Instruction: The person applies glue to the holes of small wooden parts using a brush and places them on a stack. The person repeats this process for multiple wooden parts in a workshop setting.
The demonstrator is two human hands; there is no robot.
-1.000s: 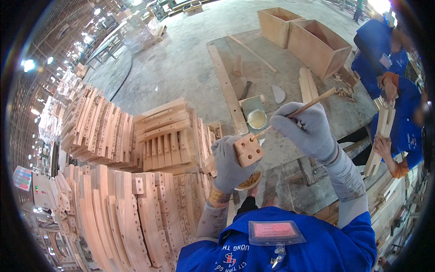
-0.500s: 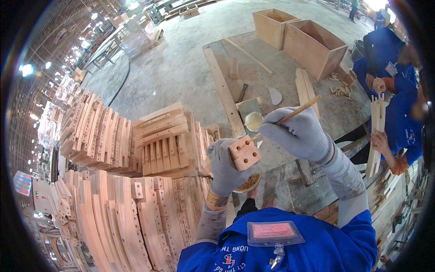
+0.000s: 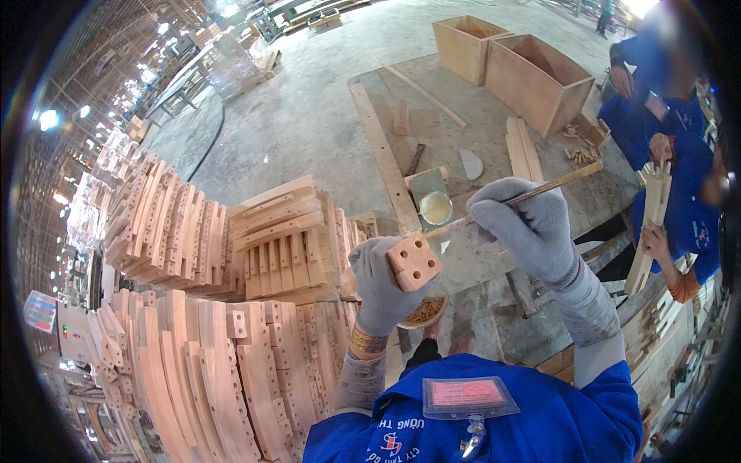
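My left hand (image 3: 377,289), in a grey glove, is wrapped round pale wooden pieces (image 3: 415,261) whose end faces, drilled with several round holes, point up toward me. Between the gloved fingers of my right hand (image 3: 525,224) is a thin wooden stick (image 3: 559,179), held slantwise. Its lower end reaches toward the far edge of the drilled faces; whether it touches them I cannot tell. Just beyond, on the worktable, stands a small cup of cream-coloured liquid (image 3: 436,207). Below my left hand, partly hidden, is a bowl of wooden dowels (image 3: 426,312).
Stacks of drilled wooden parts (image 3: 208,370) fill the left side. On the worktable (image 3: 432,158) lie a hammer (image 3: 415,159), a pale half-round piece (image 3: 471,164) and loose dowels (image 3: 580,156). Two wooden boxes (image 3: 532,81) stand at its far side. Co-workers in blue (image 3: 687,208) are at the right.
My right hand has shifted right and slightly down, its stick now at a flatter slant. The left hand stays nearly still with the wooden pieces. At right, a co-worker's head and hands have moved.
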